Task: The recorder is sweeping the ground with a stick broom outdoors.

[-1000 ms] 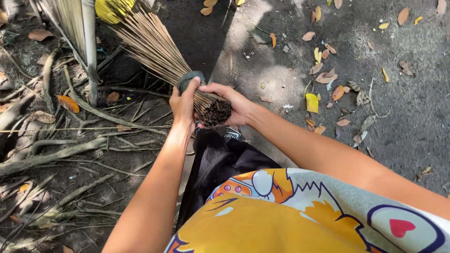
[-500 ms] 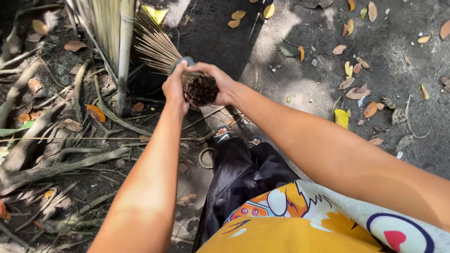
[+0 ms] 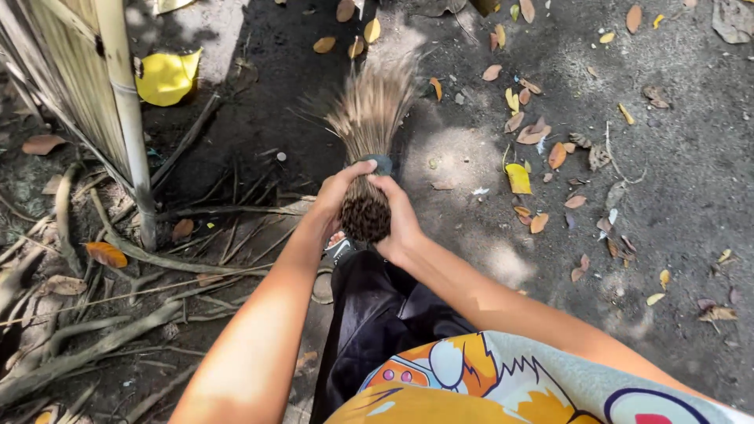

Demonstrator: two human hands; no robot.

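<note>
Stick broom (image 3: 367, 137) held at frame centre, bristles fanning toward 12 o'clock over dark ground, cut butt end facing the camera; left hand (image 3: 334, 198) wrapped around the bundle from 9 o'clock, right hand (image 3: 399, 216) closed on it from 3 o'clock, both gripping tight just below a grey band (image 3: 383, 163); bamboo post (image 3: 126, 110) at 10 o'clock; fallen leaves (image 3: 519, 177) scattered at 2 o'clock.

Broom (image 3: 369, 118) tips blurred, fanned into the shade. Bound end partly covered by left hand (image 3: 334, 196) and right hand (image 3: 400, 216). Fence (image 3: 71, 86) cut off by left and top edges. Shirt (image 3: 503, 385) cut off at bottom edge. Foot mostly hidden under trousers (image 3: 377, 314).
</note>
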